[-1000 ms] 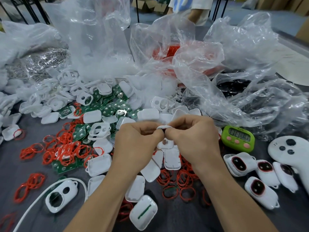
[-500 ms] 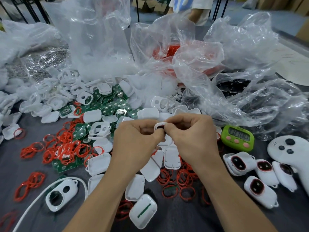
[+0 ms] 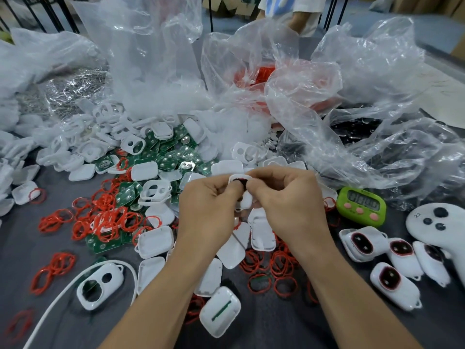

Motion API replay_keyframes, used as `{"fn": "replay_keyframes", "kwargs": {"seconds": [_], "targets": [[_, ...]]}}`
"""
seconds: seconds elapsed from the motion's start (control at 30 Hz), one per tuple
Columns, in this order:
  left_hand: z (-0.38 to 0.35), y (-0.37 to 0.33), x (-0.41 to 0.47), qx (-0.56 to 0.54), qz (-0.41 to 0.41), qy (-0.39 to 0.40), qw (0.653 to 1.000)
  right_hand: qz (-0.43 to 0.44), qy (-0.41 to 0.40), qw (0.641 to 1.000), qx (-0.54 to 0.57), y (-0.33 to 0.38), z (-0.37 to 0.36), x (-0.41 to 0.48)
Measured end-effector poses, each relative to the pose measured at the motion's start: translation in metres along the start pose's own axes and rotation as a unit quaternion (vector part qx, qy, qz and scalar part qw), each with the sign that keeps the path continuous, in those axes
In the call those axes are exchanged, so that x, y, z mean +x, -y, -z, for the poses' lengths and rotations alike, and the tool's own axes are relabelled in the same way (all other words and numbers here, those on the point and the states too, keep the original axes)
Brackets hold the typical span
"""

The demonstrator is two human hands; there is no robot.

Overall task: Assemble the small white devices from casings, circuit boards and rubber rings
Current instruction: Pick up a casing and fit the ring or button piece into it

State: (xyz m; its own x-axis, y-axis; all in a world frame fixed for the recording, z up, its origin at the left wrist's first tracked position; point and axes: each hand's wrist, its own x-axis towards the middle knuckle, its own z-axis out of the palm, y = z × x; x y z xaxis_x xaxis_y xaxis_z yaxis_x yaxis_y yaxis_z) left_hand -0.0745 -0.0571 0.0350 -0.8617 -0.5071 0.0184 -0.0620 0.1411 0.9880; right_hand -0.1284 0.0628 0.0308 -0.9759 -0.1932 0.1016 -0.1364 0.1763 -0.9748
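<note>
Both hands meet above the middle of the table on one small white casing (image 3: 245, 200). My left hand (image 3: 206, 210) grips its left side and my right hand (image 3: 289, 205) pinches its top, where a dark insert with a red edge shows. Most of the casing is hidden by my fingers. Loose white casing halves (image 3: 156, 241) lie below and left of my hands. Green circuit boards (image 3: 166, 162) are heaped behind them. Red rubber rings (image 3: 108, 220) are scattered left and also under my wrists. Several finished white devices (image 3: 362, 244) lie at the right.
Crumpled clear plastic bags (image 3: 302, 109) holding parts fill the back of the grey table (image 3: 50, 248). A green timer (image 3: 361, 206) and a white controller (image 3: 437, 225) sit at the right. A white cable (image 3: 63, 290) loops at the lower left. A person (image 3: 294, 11) stands at the far side.
The casing has tilted in my fingers, so its dark insert with the red edge now faces up. Both hands stayed in nearly the same place.
</note>
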Motion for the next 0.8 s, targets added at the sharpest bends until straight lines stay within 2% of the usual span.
{"fn": "replay_keyframes", "kwargs": {"seconds": [0.1,0.2,0.37,0.47,0.67,0.73,0.8], "targets": [[0.009,-0.001,0.008,-0.074,0.054,-0.083,0.992,0.036,-0.015,0.998,-0.048,0.003,0.010,0.001],[0.022,-0.001,0.018,-0.179,0.121,-0.132,0.967,0.074,-0.043,0.989,-0.123,0.005,0.024,0.007],[0.044,-0.003,0.029,-0.296,0.178,-0.133,0.929,0.067,0.014,0.973,-0.219,0.006,0.019,0.017],[0.057,-0.006,0.034,-0.372,0.174,-0.125,0.903,0.076,0.016,0.963,-0.259,0.010,0.007,0.030],[0.065,-0.006,0.038,-0.354,0.159,-0.153,0.909,0.080,0.021,0.947,-0.311,0.023,-0.026,0.067],[0.064,-0.006,0.037,-0.337,0.160,-0.144,0.916,0.087,0.033,0.950,-0.297,0.031,-0.027,0.070],[0.059,-0.006,0.036,-0.319,0.151,-0.115,0.929,0.127,-0.012,0.959,-0.254,0.045,-0.011,0.069]]}}
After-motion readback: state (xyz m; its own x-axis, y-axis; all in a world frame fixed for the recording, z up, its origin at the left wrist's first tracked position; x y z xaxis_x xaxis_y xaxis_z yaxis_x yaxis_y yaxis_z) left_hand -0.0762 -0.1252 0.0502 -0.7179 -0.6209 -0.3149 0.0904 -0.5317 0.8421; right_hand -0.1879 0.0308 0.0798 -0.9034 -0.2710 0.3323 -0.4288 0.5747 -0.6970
